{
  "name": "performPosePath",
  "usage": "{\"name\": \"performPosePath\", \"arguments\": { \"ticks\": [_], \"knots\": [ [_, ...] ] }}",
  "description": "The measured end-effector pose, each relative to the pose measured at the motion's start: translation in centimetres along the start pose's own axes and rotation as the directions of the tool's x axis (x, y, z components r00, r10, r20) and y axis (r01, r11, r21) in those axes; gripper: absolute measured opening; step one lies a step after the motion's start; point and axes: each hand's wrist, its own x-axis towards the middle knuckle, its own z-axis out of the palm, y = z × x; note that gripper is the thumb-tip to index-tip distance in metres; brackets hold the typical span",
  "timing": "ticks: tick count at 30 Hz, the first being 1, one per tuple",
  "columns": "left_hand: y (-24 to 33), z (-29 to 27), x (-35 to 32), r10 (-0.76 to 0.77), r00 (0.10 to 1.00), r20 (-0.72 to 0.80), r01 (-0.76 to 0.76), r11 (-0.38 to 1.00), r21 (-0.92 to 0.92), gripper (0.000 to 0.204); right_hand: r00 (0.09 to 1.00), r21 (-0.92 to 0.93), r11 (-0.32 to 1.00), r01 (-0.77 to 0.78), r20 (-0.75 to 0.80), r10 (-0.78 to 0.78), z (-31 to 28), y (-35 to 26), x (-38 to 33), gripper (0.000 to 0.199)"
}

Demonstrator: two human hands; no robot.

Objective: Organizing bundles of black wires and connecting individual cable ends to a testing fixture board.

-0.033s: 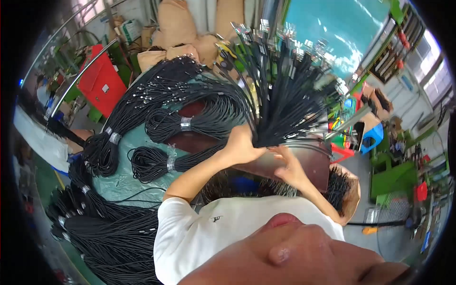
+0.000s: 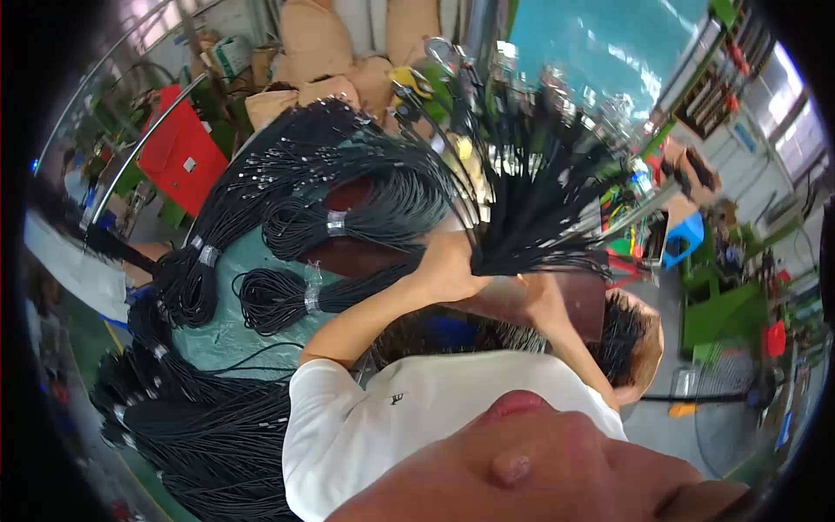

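Note:
Both of my hands are raised in front of me around one bunch of black cables (image 2: 539, 200). Its ends fan upward and outward, tipped with small metal connectors. My left hand (image 2: 445, 268) grips the gathered base of the bunch from the left. My right hand (image 2: 546, 300) holds the same base from below right, touching the left hand. My white short sleeve (image 2: 391, 409) fills the lower middle.
Coiled black cable bundles wrapped with silver tape (image 2: 330, 224) (image 2: 278, 296) lie on a teal table (image 2: 217, 339). More bundles are heaped at lower left (image 2: 200, 435). A red box (image 2: 178, 152), tan sacks (image 2: 313, 43), a blue stool (image 2: 683, 244) and green machines (image 2: 722, 313) stand around.

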Motion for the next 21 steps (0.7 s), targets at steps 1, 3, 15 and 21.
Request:
{"name": "performPosePath", "arguments": {
  "ticks": [1,3,15,21],
  "knots": [
    [0.4,1.5,-0.7,-0.070,0.985,0.156,0.055,0.993,0.101,0.033,0.997,0.224,0.973,0.048,-0.077,-0.032,-1.3,0.6,-0.8,0.093],
    [1.8,3.9,-0.9,-0.232,0.850,0.472,0.189,0.972,0.138,0.035,0.944,0.299,0.911,0.283,-0.256,-0.209,0.6,-2.9,-1.6,0.095],
    [1.7,10.4,-5.2,-0.053,0.846,0.531,-0.161,0.923,0.349,0.088,0.807,0.673,0.647,0.359,-0.572,0.147,-1.8,2.5,-6.3,0.073],
    [-0.8,-2.5,-12.7,-0.648,0.679,0.344,0.103,0.549,0.830,0.098,0.802,0.721,0.604,0.341,-0.558,0.213,-2.8,2.7,-6.2,0.077]
  ]
}}
